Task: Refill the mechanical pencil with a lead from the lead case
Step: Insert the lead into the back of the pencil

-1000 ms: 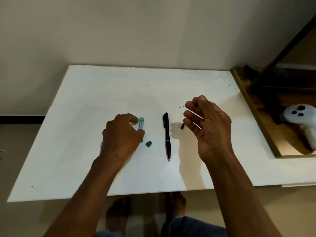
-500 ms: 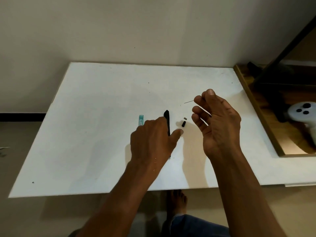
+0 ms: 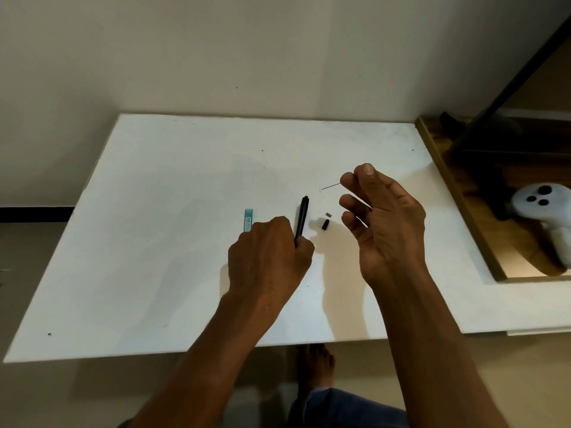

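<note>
White worktop (image 3: 154, 242), with one hand on the mechanical pencil and the other pinching a lead.

Black mechanical pencil (image 3: 302, 218) lies near the middle of the worktop; the left hand (image 3: 268, 261) is curled over its near end, fingers closed around it, while the far end points away. Just left of that hand lies the teal lead case (image 3: 248, 219), flat and partly hidden by the knuckles. Right of the pencil sit a small black cap (image 3: 325, 224) and a tiny grey piece (image 3: 328, 215), apart from each other. The right hand (image 3: 383, 223) is raised, thumb and forefinger pinching a thin lead (image 3: 330, 187) that sticks out to the left. At the far right a white controller (image 3: 540, 205) rests on a wooden tray (image 3: 457, 193).
</note>
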